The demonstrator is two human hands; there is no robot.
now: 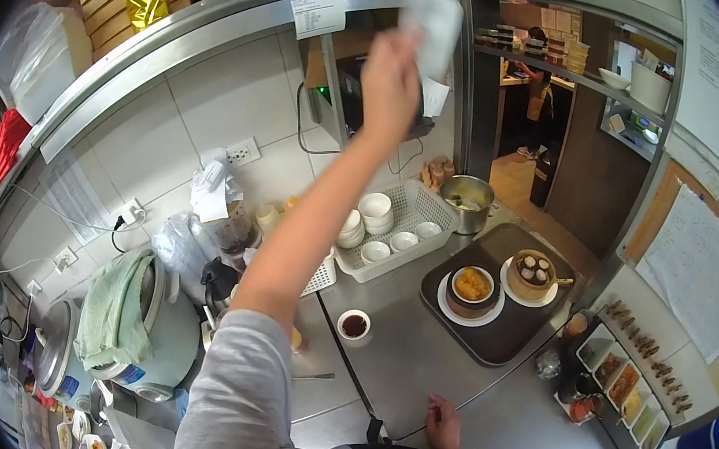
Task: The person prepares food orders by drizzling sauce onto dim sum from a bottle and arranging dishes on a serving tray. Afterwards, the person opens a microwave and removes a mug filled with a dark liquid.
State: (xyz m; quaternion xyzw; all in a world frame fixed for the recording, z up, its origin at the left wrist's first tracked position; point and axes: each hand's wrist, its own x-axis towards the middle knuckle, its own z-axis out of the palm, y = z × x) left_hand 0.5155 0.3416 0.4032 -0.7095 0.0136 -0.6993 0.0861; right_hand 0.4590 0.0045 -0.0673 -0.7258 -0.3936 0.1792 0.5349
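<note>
My left hand (393, 73) is raised high in front of the metal shelf rail. Its fingers are closed around a white paper slip (433, 29), which is blurred by motion. Low over the counter, close to my body, my right hand (444, 426) holds nothing, its fingers loosely bent and slightly apart. Ahead of it lies a small white bowl of dark sauce (354, 325). A dark brown tray (496, 351) carries a bowl of orange-yellow food (472, 283) on a white plate and a bamboo steamer with dumplings (533, 271) on another plate.
A white basket (400, 260) holds stacked bowls, with a metal pot (465, 217) behind it. Condiment containers (625, 385) line the right side. Large cookers (175, 328), one under a green cloth (116, 312), stand left. A person (538, 94) is visible beyond the pass-through.
</note>
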